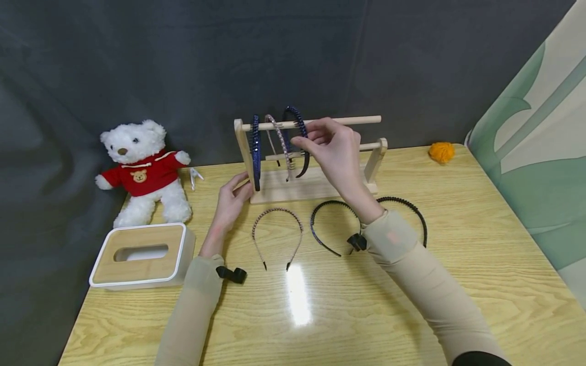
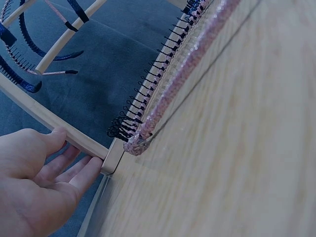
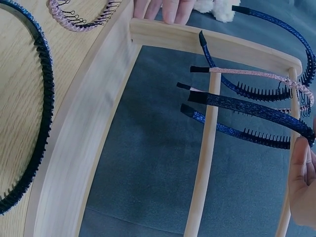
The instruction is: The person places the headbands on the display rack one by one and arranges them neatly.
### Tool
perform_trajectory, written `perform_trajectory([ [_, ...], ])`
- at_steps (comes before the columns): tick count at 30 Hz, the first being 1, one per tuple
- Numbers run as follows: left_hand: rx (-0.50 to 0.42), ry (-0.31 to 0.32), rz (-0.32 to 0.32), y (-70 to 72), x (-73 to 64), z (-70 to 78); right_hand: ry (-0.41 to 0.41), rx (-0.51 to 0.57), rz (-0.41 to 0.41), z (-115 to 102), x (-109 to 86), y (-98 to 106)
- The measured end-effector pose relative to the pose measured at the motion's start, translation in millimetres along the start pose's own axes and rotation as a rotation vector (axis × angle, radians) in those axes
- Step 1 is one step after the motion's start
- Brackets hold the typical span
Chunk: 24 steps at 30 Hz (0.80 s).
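Note:
A wooden headband rack (image 1: 316, 189) stands at the back of the table. My left hand (image 1: 231, 201) holds the foot of its left upright, thumb on one side and fingers on the other in the left wrist view. Over the top rod hang a dark blue headband (image 1: 256, 157) at the left end and a pink headband (image 1: 282, 140) beside it. Just right of these, my right hand (image 1: 336, 147) pinches another dark blue headband (image 3: 256, 109), which lies over the top rod with its end near the lower rod.
On the table before the rack lie a pink headband (image 1: 277, 209), a dark headband (image 1: 327, 204) and another dark headband (image 1: 414, 209), partly behind the right arm. Left are a white teddy bear (image 1: 153, 173), a tissue box (image 1: 142, 254) and a white clip (image 1: 194, 177); an orange pompom (image 1: 441, 152) sits right.

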<state>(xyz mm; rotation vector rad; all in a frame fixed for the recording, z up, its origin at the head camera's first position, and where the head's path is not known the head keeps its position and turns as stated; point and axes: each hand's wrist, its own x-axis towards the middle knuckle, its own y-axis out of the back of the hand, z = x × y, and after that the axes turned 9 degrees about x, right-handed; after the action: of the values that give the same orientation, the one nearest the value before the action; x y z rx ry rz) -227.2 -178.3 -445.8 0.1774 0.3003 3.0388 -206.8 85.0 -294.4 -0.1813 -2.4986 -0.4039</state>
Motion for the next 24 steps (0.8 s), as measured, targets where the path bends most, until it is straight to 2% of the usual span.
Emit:
perform_trajectory([
  [14,-0.011,0.005,-0.007,1.3,-1.2,-1.6,0.026,0.039,-0.001,2,-3.5,1],
  [20,-0.009,-0.001,-0.007,0.9,-0.5,-2.0,0.062,0.020,-0.018,2,-6.0,7],
  [24,-0.015,-0.005,-0.006,0.2,0.6,-2.1,0.057,0.028,-0.042,0,-8.3,12],
])
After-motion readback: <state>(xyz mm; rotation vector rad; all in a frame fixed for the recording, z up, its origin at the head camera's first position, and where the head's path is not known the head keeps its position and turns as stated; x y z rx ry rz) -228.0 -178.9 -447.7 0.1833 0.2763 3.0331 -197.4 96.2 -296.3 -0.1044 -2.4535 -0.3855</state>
